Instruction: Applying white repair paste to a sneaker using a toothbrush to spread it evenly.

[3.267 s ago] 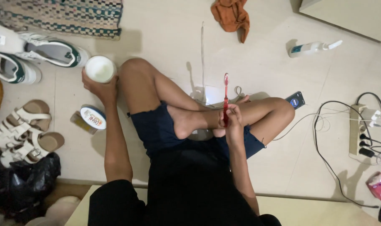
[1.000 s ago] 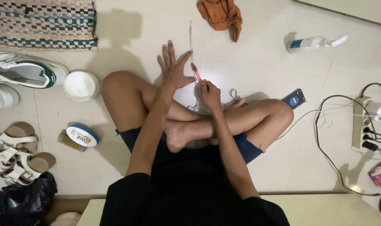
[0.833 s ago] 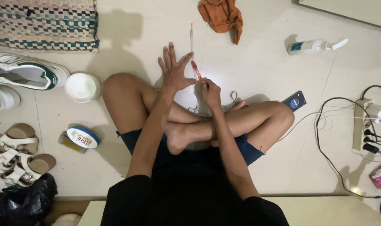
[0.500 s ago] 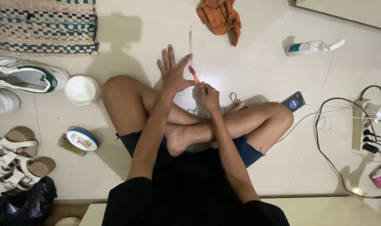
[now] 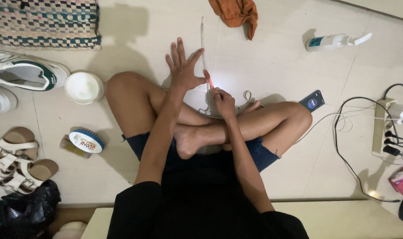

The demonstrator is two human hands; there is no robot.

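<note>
I sit cross-legged on a pale tiled floor. My left hand (image 5: 183,66) reaches out past my knee with its fingers spread and nothing in it, flat beside a thin white lace (image 5: 202,35) stretched along the floor. My right hand (image 5: 223,102) grips a red toothbrush (image 5: 208,79); its head points forward and touches the lace right by the left thumb. The lace's near end loops under my shins.
A white round tub (image 5: 84,87) and a shoe brush (image 5: 86,140) lie left of my knee, with a sneaker (image 5: 26,75), sandals (image 5: 15,163) and a black bag (image 5: 20,212). An orange cloth (image 5: 237,13), spray bottle (image 5: 334,41), phone (image 5: 312,101) and power strip (image 5: 385,128) lie ahead and right.
Three seconds ago my left hand held the white tub and the right held the toothbrush upright. The tub now stands on the floor, and both hands are at the lace, barely moving.
</note>
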